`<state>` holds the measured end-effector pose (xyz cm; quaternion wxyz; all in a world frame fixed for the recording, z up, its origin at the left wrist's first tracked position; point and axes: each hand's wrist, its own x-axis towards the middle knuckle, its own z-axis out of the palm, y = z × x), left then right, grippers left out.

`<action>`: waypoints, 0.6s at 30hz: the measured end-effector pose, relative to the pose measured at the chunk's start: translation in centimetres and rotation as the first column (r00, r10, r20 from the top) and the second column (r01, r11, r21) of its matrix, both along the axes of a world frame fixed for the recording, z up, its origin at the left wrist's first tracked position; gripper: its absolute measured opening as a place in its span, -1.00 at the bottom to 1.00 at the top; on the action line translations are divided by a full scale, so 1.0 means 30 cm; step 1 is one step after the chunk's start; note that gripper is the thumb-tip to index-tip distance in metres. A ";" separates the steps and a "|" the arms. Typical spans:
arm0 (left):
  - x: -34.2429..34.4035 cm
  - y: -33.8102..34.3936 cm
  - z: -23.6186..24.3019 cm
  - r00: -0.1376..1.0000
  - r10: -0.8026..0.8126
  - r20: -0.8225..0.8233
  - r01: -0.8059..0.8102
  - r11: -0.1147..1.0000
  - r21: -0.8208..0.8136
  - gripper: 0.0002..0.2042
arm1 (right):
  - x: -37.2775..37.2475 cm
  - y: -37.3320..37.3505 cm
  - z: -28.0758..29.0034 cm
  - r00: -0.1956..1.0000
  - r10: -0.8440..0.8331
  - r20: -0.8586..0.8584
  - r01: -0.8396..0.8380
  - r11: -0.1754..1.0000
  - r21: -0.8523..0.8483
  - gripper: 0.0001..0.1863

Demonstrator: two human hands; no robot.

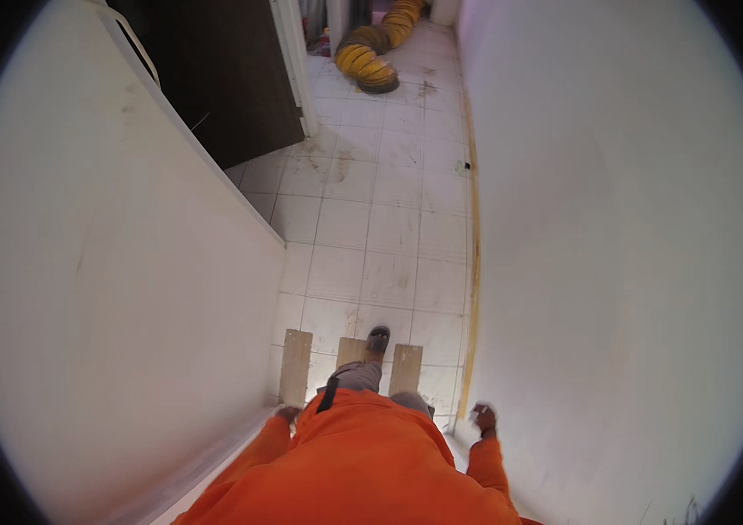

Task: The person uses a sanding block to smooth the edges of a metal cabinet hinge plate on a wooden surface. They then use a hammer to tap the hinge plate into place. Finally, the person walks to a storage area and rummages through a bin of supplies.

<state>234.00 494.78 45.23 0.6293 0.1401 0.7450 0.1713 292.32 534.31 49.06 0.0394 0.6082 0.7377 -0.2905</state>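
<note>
My left hand (288, 413) hangs low beside my orange top, near the left wall; its fingers are too small and blurred to read. On the other side my right hand (483, 417) is held out from my body, close to the right wall. It looks partly curled, with a pale spot at the fingers that I cannot make out. Three wood-look planks (296, 363) lie apart from one another on the tiles in front of me. One foot in a dark sandal (377, 339) is forward, by the middle plank.
White walls (616, 262) flank the narrow passage. Its tiled floor (345, 219) is smudged with dirt. A dark door (214, 79) stands ajar at the far left. Yellow flexible ducting (367, 66) lies at the far end. A yellowish strip (474, 236) runs along the right wall's base.
</note>
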 end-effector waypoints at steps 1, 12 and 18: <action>-0.049 0.153 -0.064 0.999 0.039 -0.002 -0.039 0.997 0.073 -0.52 | 0.099 0.051 -0.044 0.972 0.209 0.111 -0.181 0.958 -0.224 -0.69; -1.109 1.259 0.483 0.736 0.561 -0.380 -0.398 0.812 0.427 -0.69 | -0.864 0.600 -0.028 0.721 -0.685 0.106 0.502 0.411 -0.761 -0.66; -0.985 1.039 0.148 0.775 0.452 -0.441 -0.554 0.822 -0.132 -0.72 | -1.426 1.588 -0.024 0.780 -0.617 -0.105 0.356 0.575 -0.737 -0.68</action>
